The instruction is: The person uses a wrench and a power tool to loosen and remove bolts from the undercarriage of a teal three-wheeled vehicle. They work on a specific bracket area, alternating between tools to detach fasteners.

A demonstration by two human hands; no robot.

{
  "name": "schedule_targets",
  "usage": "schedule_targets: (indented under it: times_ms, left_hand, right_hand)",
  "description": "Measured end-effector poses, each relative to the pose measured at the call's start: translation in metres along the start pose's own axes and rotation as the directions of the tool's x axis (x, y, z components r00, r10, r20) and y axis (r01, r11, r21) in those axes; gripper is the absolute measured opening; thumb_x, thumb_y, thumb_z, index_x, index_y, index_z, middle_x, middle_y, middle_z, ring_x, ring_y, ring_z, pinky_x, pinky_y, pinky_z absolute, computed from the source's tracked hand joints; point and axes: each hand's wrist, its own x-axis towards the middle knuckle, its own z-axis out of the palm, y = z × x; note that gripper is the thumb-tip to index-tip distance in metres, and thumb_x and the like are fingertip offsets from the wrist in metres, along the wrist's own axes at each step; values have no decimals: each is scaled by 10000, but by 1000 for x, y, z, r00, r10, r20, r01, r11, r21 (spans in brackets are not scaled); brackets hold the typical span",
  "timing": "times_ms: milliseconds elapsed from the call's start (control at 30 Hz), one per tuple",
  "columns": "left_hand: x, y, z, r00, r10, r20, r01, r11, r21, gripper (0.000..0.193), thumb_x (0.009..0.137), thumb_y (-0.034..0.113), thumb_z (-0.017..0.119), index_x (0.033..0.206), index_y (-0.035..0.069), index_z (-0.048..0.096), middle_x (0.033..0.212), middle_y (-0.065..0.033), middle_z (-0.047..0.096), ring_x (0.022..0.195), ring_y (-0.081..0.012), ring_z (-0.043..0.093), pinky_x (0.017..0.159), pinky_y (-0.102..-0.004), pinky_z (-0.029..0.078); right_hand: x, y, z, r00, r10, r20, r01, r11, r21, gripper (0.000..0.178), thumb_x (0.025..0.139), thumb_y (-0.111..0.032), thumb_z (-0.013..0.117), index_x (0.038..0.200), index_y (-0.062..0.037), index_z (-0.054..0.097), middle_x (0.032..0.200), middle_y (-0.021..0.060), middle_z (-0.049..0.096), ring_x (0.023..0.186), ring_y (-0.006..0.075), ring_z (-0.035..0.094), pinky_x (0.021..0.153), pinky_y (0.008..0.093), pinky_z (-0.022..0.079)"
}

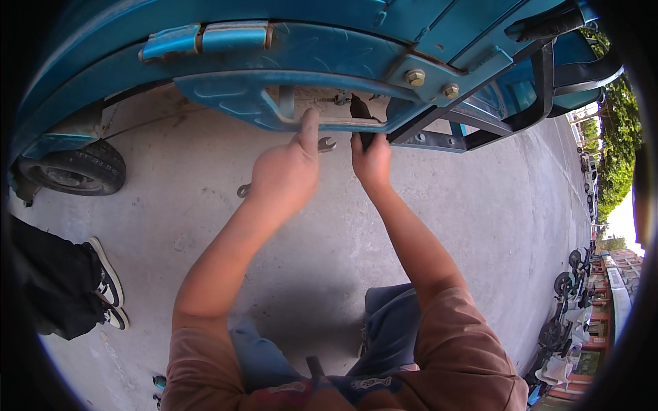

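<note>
My left hand [286, 171] is closed round a combination wrench [327, 144]. The wrench's open jaw sticks out near the thumb side and its ring end at the other side of the fist. One finger of that hand stretches up to the lower rail of the blue metal step bracket [226, 103]. My right hand [372, 161] grips a dark, elongated black piece [359, 109] beside the bracket's right end. The piece rises behind the rail, and its exact kind cannot be made out. Behind the bracket opening, a small metal fitting [341, 98] shows on a thin rod.
Overhead is a blue vehicle body with a hinge [236, 35], bolts [415, 77] and a black tubular frame [545, 82]. A wheel [72, 168] stands at the left. Another person's shoes [106, 277] are on the concrete floor [480, 205]. Parked two-wheelers [565, 294] line the far right.
</note>
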Motion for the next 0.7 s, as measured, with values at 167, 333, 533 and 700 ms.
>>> schedule_targets:
  times_ms: [167,333,533,700]
  left_hand:
    - [1,-7,10,995,39,-94,-39,999,-3,687,923,153,614,1465,-32,235,824,-215,695,673,-401,668,587,-465,534]
    - [2,-5,9,999,-4,-51,4,1000,-10,691,932,165,604,1474,-18,216,821,-214,695,675,-409,665,600,-480,531]
    - [1,2,-2,996,-60,65,59,998,5,742,850,12,525,1507,-40,183,1030,-213,695,773,-381,686,663,-468,549]
    - [0,-2,6,1000,-8,-26,8,1000,0,703,906,106,575,1486,-27,199,867,-204,692,701,-394,673,609,-465,538]
  right_hand:
    - [-5,-2,5,999,52,-1,-52,997,-49,393,906,-185,648,1212,16,503,925,317,670,904,518,623,761,531,507]
    - [-6,5,10,999,36,-34,-37,998,-53,452,904,-215,656,1252,3,467,915,319,669,884,519,626,750,545,502]
    - [-8,8,10,1000,28,-12,-29,996,-81,484,898,-220,656,1277,-3,446,908,318,669,879,516,627,749,551,504]
    - [-8,3,5,999,32,-1,-32,996,-81,481,896,-230,654,1263,3,449,900,316,669,865,518,626,745,554,507]
